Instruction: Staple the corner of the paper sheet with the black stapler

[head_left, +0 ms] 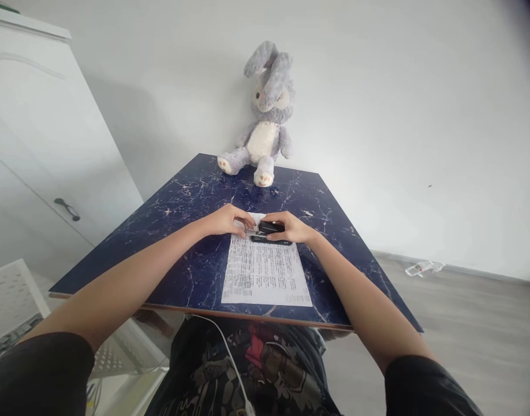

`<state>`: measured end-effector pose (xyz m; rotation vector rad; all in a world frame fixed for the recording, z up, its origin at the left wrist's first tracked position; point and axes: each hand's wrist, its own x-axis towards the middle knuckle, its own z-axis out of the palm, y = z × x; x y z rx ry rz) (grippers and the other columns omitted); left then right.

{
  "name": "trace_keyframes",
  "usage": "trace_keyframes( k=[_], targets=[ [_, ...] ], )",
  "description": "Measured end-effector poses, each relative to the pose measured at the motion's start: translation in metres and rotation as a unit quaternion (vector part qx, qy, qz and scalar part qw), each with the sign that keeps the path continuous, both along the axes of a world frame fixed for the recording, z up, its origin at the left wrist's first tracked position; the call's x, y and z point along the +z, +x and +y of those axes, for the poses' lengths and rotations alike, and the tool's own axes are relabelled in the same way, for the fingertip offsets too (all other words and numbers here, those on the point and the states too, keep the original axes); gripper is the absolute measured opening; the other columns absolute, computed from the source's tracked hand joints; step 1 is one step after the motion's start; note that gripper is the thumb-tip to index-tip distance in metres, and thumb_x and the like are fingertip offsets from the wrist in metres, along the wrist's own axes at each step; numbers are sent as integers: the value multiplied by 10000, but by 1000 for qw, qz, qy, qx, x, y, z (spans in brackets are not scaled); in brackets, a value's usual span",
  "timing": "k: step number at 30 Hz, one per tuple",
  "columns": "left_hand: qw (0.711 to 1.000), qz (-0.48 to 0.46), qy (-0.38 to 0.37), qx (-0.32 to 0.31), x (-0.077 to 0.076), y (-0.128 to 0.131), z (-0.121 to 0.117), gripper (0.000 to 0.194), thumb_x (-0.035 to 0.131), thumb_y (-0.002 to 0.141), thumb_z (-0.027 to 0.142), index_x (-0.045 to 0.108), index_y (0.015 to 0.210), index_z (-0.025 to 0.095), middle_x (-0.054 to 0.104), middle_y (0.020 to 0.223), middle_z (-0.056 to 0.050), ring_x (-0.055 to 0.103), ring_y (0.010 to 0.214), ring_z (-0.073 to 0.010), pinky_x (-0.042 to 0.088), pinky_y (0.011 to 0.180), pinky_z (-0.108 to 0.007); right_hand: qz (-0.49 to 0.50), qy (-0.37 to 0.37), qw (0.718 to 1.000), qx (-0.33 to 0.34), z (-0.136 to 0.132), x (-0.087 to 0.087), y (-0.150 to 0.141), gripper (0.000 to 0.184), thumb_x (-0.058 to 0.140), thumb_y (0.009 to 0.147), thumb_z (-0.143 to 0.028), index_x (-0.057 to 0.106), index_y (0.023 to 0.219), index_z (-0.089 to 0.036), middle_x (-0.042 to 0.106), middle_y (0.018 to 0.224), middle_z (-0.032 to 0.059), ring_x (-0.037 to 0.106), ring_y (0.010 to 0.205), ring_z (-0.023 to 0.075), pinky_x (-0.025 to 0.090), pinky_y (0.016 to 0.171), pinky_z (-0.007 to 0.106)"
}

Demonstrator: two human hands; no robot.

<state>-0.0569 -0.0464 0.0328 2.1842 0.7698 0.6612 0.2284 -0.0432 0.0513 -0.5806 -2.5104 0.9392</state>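
A black stapler (271,238) lies over the upper part of a printed sheet of paper (267,274). My right hand (293,227) grips the stapler from the right, with the thumb in front and the fingers over its black top. On the other side, my left hand (230,220) is closed at the stapler's silver metal part, fingers and thumb pinching around its left end. The stapler's top looks raised from its base. Whether any staples are in it is too small to tell, and the fingers cover part of the metal.
A grey plush rabbit (265,141) sits at the back of the dark blue marbled table (182,199), against the wall. To the left stand a white cabinet (40,144) and a white perforated rack (14,300). A small clear plastic item (423,268) lies on the floor at right.
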Motion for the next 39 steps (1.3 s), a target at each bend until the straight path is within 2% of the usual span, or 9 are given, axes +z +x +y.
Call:
trace_keyframes(
  k=[4,10,13,16,18,20,24,28,39],
  targets=[
    [994,-26,101,31,-6,22,-9,538,1005,577,464,691,924,199,711,862,-17,682,825,-215,507,770,-329,20,37,999,33,-9,-1,-10,331,807,856,-392,769,1105,-178,742,1014,58,649,852,201,487,785,323],
    [991,-31,107,69,-8,32,-11,594,1005,534,502,592,841,207,627,821,19,590,783,-188,432,717,-300,27,69,997,8,-14,-4,-19,342,793,874,-453,764,1073,-177,744,1002,64,636,828,191,480,763,309],
    [991,-22,101,83,-7,32,-11,533,972,618,509,597,849,208,644,831,16,597,789,-184,449,737,-303,13,74,997,-22,-9,6,-7,314,782,877,-445,766,1043,-179,744,969,49,623,799,180,472,742,303],
    [987,-11,108,121,-8,32,-8,393,816,841,536,601,854,207,672,827,-7,622,785,-189,492,773,-327,33,89,987,-133,4,17,17,285,756,883,-421,765,1042,-185,758,990,52,661,854,203,492,784,323],
    [980,19,146,131,-12,33,-6,331,698,944,527,648,920,201,719,952,-61,668,912,-230,522,888,-385,45,109,962,-246,15,19,34,294,744,873,-408,771,1062,-185,773,1006,64,686,891,228,509,819,350],
    [972,78,187,121,-17,34,-5,377,643,980,540,702,1105,190,698,1288,-147,640,1216,-313,472,1084,-483,30,132,929,-343,27,15,47,305,756,838,-374,782,1075,-183,785,1019,78,704,917,254,521,843,374],
    [959,211,167,93,-25,39,-8,652,523,1016,678,563,1534,283,290,1753,-130,214,1618,-431,185,1280,-654,-41,156,892,-422,41,-2,58,327,762,822,-318,792,1116,-178,788,1106,114,715,1012,302,540,898,409],
    [953,272,117,62,-26,39,-11,694,398,1037,736,438,1633,383,209,1789,-66,126,1641,-442,131,1286,-675,-109,185,882,-419,48,-13,61,302,731,864,-282,792,1141,-178,773,1170,145,706,1068,330,544,915,421],
    [937,286,187,68,-19,41,-20,650,463,1036,644,461,1622,364,372,1666,-177,370,1519,-438,211,1216,-732,-46,100,959,-262,43,-1,58,302,763,807,-341,817,1066,-196,810,1059,54,740,987,270,544,951,393]
  ],
)
